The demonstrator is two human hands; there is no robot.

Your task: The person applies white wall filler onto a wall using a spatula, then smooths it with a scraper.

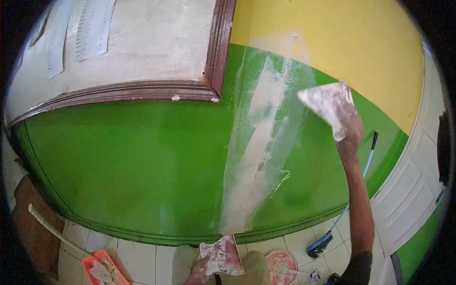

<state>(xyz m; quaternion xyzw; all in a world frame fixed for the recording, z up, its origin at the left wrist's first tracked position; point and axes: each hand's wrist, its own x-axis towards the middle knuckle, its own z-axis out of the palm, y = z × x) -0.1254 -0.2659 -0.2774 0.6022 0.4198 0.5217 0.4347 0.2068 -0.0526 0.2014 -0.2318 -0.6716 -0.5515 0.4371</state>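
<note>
My right hand [350, 130] is raised in front of the wall at right, closed around a putty scraper [325, 99] smeared with white filler. The blade points left, towards a long streak of pale filler [261, 133] running down the green wall [142, 166]; a gap seems to lie between blade and streak. Low in the view, over my knees, my left hand [197, 273] grips a second putty scraper [223, 256], its broad face coated with white paste and showing reddish at the right.
A brown-framed white board [142, 47] with paper strips hangs at upper left. On the tiled floor are an orange dustpan [107, 268] with a long handle, a filler-stained pink tub [282, 266] and a blue broom [320, 244] leaning on the wall. A white door [403, 199] stands right.
</note>
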